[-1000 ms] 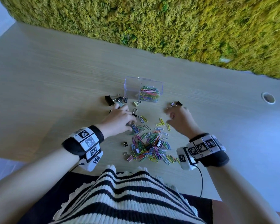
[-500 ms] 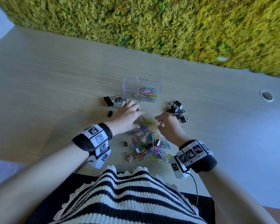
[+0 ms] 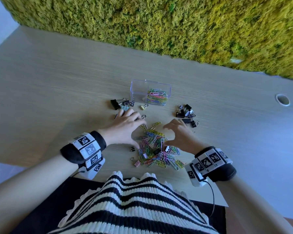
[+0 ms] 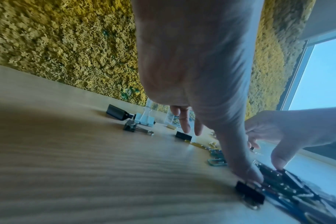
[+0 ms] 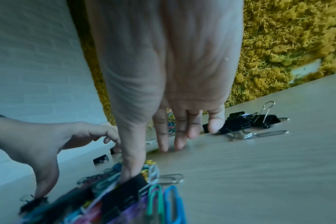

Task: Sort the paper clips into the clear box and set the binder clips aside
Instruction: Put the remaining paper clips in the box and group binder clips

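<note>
While both hands spread over the loose heap, nothing is gripped.

With its fingers straight and splayed, the left hand [image 3: 125,125] lies palm-down at the heap's far left edge, its thumb tip touching a small black binder clip [image 4: 250,194] on the table [image 3: 57,92]; a second ago its fingers were bunched on the clips. Likewise spread and relaxed, the right hand [image 3: 178,134] has drawn back from the right-hand binder clips [image 3: 187,114] to the pile of paper clips [image 3: 156,149], thumb pressed among them beside a black clip [image 5: 123,195]. Farther out, the clear box [image 3: 150,94], part filled with coloured paper clips, stands beyond the hands, with another cluster of binder clips [image 3: 122,104] to its left. Behind runs a moss wall [image 3: 159,27].
</note>
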`<state>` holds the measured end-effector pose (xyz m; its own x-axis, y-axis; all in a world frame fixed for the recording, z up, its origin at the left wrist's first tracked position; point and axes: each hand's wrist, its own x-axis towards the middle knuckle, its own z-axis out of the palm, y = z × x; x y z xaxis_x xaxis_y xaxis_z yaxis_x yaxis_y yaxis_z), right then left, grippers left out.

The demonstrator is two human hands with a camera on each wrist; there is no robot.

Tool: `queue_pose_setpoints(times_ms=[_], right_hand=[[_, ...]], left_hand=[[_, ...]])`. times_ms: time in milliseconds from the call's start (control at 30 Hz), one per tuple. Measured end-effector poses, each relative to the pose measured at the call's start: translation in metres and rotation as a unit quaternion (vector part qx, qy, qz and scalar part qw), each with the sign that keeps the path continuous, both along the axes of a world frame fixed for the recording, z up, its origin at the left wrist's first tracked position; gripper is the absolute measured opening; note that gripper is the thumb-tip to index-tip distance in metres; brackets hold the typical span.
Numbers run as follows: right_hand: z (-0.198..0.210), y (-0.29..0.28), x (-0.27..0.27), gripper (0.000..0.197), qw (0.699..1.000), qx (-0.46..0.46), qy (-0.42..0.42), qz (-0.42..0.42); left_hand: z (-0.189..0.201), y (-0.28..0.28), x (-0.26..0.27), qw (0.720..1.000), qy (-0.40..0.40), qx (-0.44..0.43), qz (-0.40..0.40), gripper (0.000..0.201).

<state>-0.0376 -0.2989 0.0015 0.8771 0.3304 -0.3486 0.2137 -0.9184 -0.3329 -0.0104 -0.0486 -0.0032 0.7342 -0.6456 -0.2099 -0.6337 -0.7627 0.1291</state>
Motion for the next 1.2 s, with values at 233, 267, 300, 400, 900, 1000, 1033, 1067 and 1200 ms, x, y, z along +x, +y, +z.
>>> queue_pose_setpoints(times_ms=[233, 267, 300, 400, 900, 1000, 1033, 1067, 1200], right_hand=[[-0.006, 0.016, 0.014, 0.048, 1.000, 0.000, -0.029, -0.008], [-0.006, 0.020, 0.016, 0.047, 0.999, 0.010, -0.032, -0.009], [-0.006, 0.021, 0.017, 0.050, 0.999, 0.021, -0.030, -0.009], [-0.004, 0.019, 0.018, 0.071, 0.999, 0.034, -0.028, -0.002], [0.005, 0.045, 0.015, 0.039, 0.993, -0.001, -0.020, 0.118], [0.010, 0.047, 0.016, 0.030, 0.992, -0.016, -0.038, 0.119], [0.010, 0.048, 0.016, 0.028, 0.992, -0.017, -0.041, 0.116], [0.009, 0.048, 0.017, 0.027, 0.993, -0.013, -0.039, 0.110], [0.005, 0.048, 0.021, 0.023, 0.998, 0.031, -0.014, 0.051]], left_hand=[[-0.004, -0.021, 0.007, 0.999, -0.021, 0.009, 0.022, 0.086], [-0.004, -0.025, 0.009, 0.999, -0.030, 0.005, 0.024, 0.083], [-0.004, -0.028, 0.010, 0.999, -0.038, 0.001, 0.028, 0.080], [-0.003, -0.024, 0.013, 0.997, -0.050, -0.030, 0.046, 0.076], [-0.004, 0.004, 0.008, 0.991, -0.066, -0.088, 0.081, 0.043], [-0.005, 0.002, 0.008, 0.991, -0.061, -0.088, 0.077, 0.041], [-0.005, 0.000, 0.008, 0.991, -0.059, -0.088, 0.077, 0.040], [-0.005, 0.000, 0.008, 0.992, -0.057, -0.086, 0.076, 0.040], [-0.004, -0.002, 0.008, 0.994, -0.051, -0.073, 0.068, 0.038]])
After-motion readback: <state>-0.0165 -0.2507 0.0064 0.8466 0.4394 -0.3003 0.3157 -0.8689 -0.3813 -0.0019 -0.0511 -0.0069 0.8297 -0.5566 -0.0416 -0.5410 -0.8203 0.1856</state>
